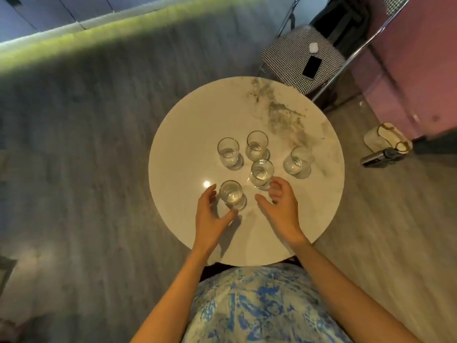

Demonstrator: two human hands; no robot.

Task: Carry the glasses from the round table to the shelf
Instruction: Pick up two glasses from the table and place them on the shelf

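1. While five clear glasses stand upright on the round table (pixel 188 134), the nearest glass (pixel 231 195) sits at the near left of the group, close to a bright light reflection on the tabletop.
2. A second glass (pixel 261 173) stands just right of and beyond it, at the middle of the cluster.
3. Two far glasses stand side by side behind these: the far-left glass (pixel 228 152) and the far-middle glass (pixel 257 145).
4. The right glass (pixel 298 160) stands apart from the others, near the grey marbled streak on the tabletop.
5. The left hand (pixel 212 219) is spread in a curve around the nearest glass, thumb on its near side and fingers on its left side; whether skin touches glass I cannot tell.
6. The right hand (pixel 279 206) is spread too, fingers curled just beside the near right of the second glass, gripping nothing.
7. Both bare forearms reach in from the near edge, over a blue and white patterned garment (pixel 259 305).
8. Beyond the table on the right stands a checked chair (pixel 286 55) with a dark phone (pixel 312 67) lying on its seat.
9. Grey wood-grain floor (pixel 86 157) surrounds the table.
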